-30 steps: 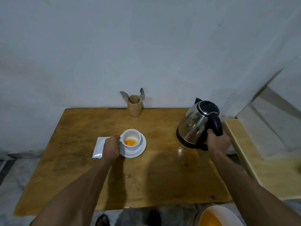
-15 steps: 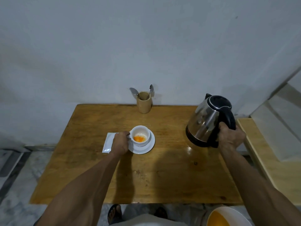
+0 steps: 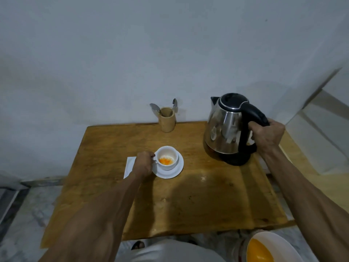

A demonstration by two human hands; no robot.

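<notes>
While in L grip (image 3: 143,164), cup handle (image 3: 155,158) indistinct.

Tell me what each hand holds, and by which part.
The right hand grips the shiny steel kettle by its black handle; the left hand pinches the small white ceramic cup by its side handle.

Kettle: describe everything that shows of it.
The electric kettle has a shiny steel body, a closed black lid, a black spout pointing left and away, a black handle and a black base. It is near upright at the right rear of the wooden table. The right hand grips its handle. Whether its base rests on the table or hangs just above it cannot be told.
</notes>
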